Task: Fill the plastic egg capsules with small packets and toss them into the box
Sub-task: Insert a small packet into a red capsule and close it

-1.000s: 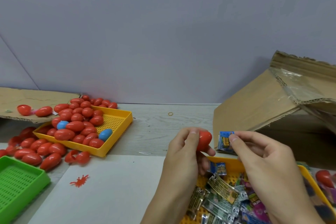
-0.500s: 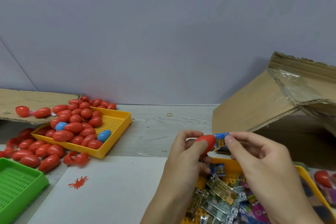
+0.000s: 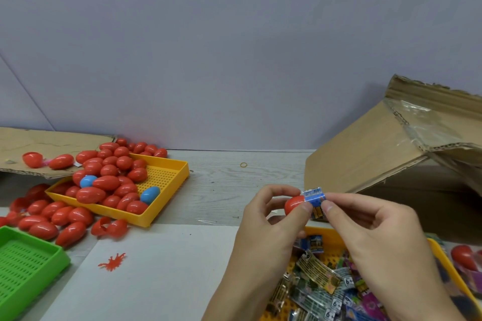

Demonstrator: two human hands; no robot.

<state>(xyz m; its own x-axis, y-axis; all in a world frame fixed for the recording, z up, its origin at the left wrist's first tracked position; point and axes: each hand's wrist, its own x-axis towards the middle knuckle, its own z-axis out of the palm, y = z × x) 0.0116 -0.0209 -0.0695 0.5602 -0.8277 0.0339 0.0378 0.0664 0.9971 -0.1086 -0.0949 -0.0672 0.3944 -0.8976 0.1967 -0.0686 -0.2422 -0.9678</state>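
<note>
Near the tabletop's right front edge, your left hand (image 3: pixel 271 219) pinches the red egg capsule (image 3: pixel 294 204) in a curled grip, and your right hand (image 3: pixel 370 227) pinches the blue packet (image 3: pixel 314 197) at its mouth. Both look light; the shell is likely slick, so hold its sides. The foil probably crumples: fold it in gently.

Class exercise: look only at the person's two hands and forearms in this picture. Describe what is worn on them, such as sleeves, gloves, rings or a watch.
Both the left hand and the right hand are bare: no gloves, and no rings on the fingers that show. Both forearms are uncovered as far as the picture's lower edge, with no sleeve, watch or bracelet in sight.
</note>
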